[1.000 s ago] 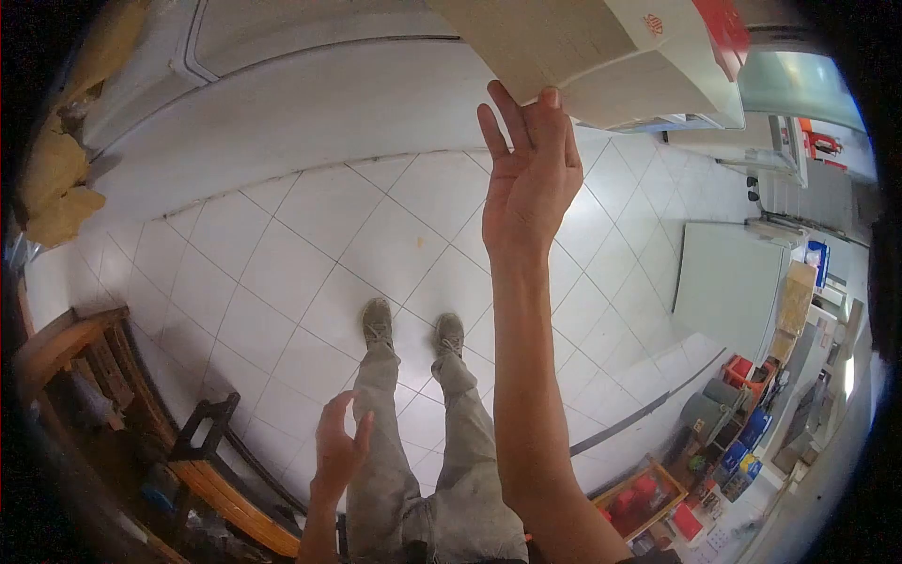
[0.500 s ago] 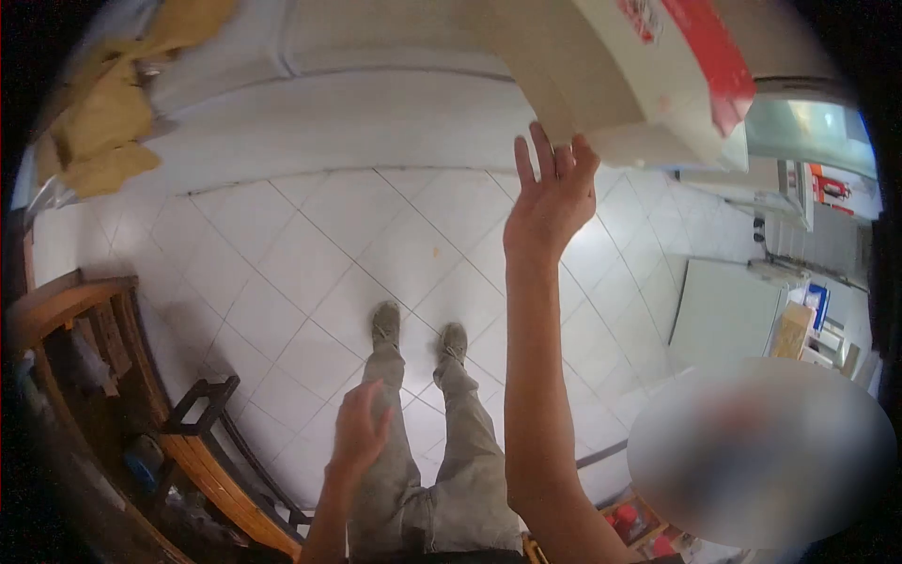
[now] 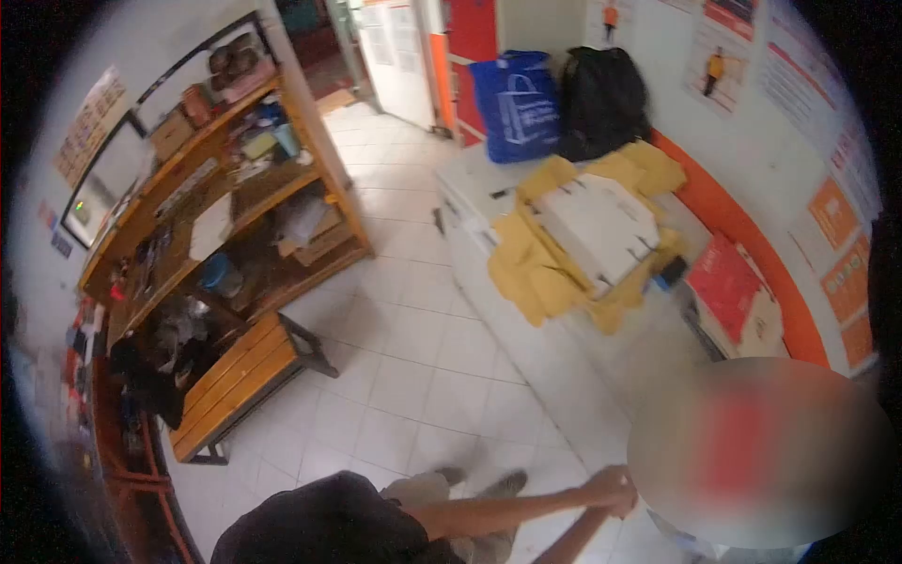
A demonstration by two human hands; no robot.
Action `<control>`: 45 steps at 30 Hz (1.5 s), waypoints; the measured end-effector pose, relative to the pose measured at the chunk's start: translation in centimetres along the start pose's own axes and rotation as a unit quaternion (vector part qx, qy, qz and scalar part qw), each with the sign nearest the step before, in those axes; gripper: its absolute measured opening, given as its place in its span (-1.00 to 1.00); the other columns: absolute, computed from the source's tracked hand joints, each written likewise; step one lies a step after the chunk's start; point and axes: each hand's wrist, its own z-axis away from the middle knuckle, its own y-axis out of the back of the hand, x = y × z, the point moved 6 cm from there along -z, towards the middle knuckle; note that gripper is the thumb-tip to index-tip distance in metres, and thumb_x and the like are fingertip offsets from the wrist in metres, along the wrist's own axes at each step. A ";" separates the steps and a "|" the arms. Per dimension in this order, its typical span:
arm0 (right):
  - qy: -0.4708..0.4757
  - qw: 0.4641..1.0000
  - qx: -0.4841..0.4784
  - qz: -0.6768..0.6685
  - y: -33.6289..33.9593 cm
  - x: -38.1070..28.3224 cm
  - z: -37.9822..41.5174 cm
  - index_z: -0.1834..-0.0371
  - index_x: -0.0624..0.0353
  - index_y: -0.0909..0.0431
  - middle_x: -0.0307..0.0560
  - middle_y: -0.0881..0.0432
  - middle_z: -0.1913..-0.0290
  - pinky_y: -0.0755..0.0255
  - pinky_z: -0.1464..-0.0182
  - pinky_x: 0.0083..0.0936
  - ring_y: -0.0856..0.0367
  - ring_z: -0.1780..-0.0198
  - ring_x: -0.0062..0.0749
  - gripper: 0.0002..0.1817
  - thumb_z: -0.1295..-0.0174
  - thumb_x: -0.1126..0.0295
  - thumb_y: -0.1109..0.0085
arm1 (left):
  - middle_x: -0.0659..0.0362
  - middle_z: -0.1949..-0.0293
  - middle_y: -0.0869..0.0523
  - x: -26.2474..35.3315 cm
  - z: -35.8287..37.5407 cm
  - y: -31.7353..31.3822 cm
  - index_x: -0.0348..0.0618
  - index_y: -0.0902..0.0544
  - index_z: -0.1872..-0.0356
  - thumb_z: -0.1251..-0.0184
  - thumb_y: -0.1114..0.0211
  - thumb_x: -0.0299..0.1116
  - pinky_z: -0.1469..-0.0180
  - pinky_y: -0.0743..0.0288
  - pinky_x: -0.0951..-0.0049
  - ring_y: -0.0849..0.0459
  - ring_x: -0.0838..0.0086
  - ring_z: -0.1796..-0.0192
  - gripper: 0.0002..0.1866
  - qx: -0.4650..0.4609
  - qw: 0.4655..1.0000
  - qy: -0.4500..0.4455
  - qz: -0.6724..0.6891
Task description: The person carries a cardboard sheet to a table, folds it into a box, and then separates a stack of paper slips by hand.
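Note:
My left hand (image 3: 606, 486) reaches out at the lower right, fingers curled closed, at the border of a blurred oval. Just under it, my right hand (image 3: 617, 509) comes up beside it, so the two lie together and overlap. The right fingers are mostly hidden. Whatever the hands hold, if anything, is covered by the blur. The white counter (image 3: 606, 381) runs beside and beyond them. Nearest along it lies a red and white printed carton (image 3: 728, 287). Farther on, a white octagonal board (image 3: 601, 226) rests on crumpled yellow material (image 3: 531, 282).
A blue bag (image 3: 517, 108) and a black bag (image 3: 603, 103) stand at the counter's far end. Across the tiled floor (image 3: 404, 357) are a wooden bench (image 3: 235, 385) and loaded wooden shelves (image 3: 272, 211). A doorway (image 3: 324, 52) lies beyond. Posters (image 3: 719, 61) hang on the right wall.
The view has swung from the floor and my feet to the counter and room. My right hand, earlier raised at a red and white carton, is now beside my left hand.

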 end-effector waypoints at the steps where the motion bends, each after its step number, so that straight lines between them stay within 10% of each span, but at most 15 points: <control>1: 0.015 1.000 0.003 0.008 0.3 0.1 0.1 -0.20 0.30 -0.49 0.01 -0.63 -0.12 -0.61 -0.04 -0.25 -0.57 -0.14 -0.15 -0.56 -0.42 0.19 -0.09 | -0.05 0.28 -0.73 -0.9 -0.7 -1.1 -0.22 -0.66 0.10 -0.49 -0.10 -0.04 0.06 -0.55 0.00 -0.70 0.00 0.15 -0.59 0.017 1.000 0.000 0.009; 3: 0.054 0.998 0.027 0.032 1.6 0.1 0.6 -0.12 0.31 -0.56 -0.01 -0.67 -0.06 -0.60 0.01 -0.30 -0.61 -0.06 -0.21 -0.61 -0.39 0.22 -0.15 | 0.00 0.21 -0.75 -6.3 -2.3 -4.3 -0.17 -0.66 0.08 -0.43 -0.12 -0.01 0.06 -0.58 0.03 -0.71 0.09 0.10 -0.59 0.036 0.971 -0.121 -0.203; 5: 0.088 0.993 0.058 0.057 2.2 -0.2 1.1 -0.04 0.32 -0.62 -0.03 -0.71 0.01 -0.60 0.05 -0.36 -0.65 0.02 -0.27 -0.65 -0.37 0.26 -0.21 | 0.04 0.15 -0.77 -15.1 -2.5 -9.0 -0.13 -0.65 0.07 -0.36 -0.14 0.02 0.05 -0.61 0.06 -0.73 0.18 0.05 -0.58 0.214 0.825 -0.292 -0.434; 6: 0.096 0.991 0.070 0.062 2.0 -0.2 1.1 0.00 0.32 -0.65 -0.04 -0.73 0.04 -0.59 0.08 -0.38 -0.67 0.06 -0.30 -0.67 -0.35 0.27 -0.24 | -0.10 0.11 -0.78 -10.1 -3.5 -3.7 -0.24 -0.67 0.00 -0.38 -0.16 0.02 0.05 -0.65 0.09 -0.77 0.02 0.10 -0.51 -0.038 0.881 -0.162 -0.443; 9: -0.007 0.995 0.097 -0.035 2.3 0.7 0.7 0.09 0.32 -0.71 -0.14 -0.75 0.14 -0.54 0.19 -0.53 -0.65 0.21 -0.45 -0.78 -0.29 0.43 -0.33 | -0.10 0.07 -0.78 -3.1 -3.8 -1.7 -0.24 -0.67 -0.02 -0.42 -0.21 -0.25 -0.04 -0.63 0.20 -0.78 0.14 0.00 -0.69 0.020 0.987 0.121 -0.101; 19: -0.323 0.934 0.011 -0.154 1.4 -4.9 3.2 0.07 0.04 -0.58 -0.38 -0.48 0.17 -0.28 0.24 -0.53 -0.42 0.14 -0.52 -0.79 -0.24 0.35 -0.22 | 0.02 0.09 -0.79 -6.9 -5.0 0.1 -0.20 -0.59 -0.16 -0.42 -0.19 -0.33 0.09 -0.62 0.28 -0.79 0.29 0.17 -0.65 0.060 0.978 0.193 -0.045; 24: -0.337 0.933 -0.051 -0.112 0.4 -6.1 3.2 0.15 -0.04 -0.52 -0.41 -0.42 0.27 -0.18 0.27 -0.43 -0.40 0.20 -0.53 -0.77 -0.11 0.46 -0.15 | 0.08 0.17 -0.76 -5.4 -7.0 2.3 -0.21 -0.60 -0.14 -0.50 -0.14 -0.26 0.20 -0.60 0.42 -0.72 0.42 0.25 -0.67 0.125 0.983 0.128 -0.050; 33: -0.392 0.909 -0.045 -0.135 -1.7 -10.1 5.3 0.15 0.01 -0.48 -0.38 -0.39 0.29 -0.16 0.22 -0.35 -0.38 0.22 -0.49 -0.72 -0.02 0.49 -0.08 | 0.14 0.12 -0.65 -0.3 -6.9 -0.4 -0.22 -0.59 -0.12 -0.58 -0.02 -0.07 0.24 -0.57 0.41 -0.66 0.46 0.22 -0.57 0.091 0.934 0.278 0.204; 45: -0.399 0.908 0.008 -0.127 -1.9 -9.9 5.5 0.02 0.02 -0.49 -0.33 -0.54 0.07 -0.17 0.09 -0.26 -0.41 0.00 -0.41 -0.59 0.01 0.46 -0.01 | 0.09 0.08 -0.67 -0.1 -8.0 -0.6 -0.25 -0.54 -0.12 -0.63 0.14 0.07 0.08 -0.61 0.32 -0.69 0.41 0.14 -0.45 0.041 0.918 0.328 0.222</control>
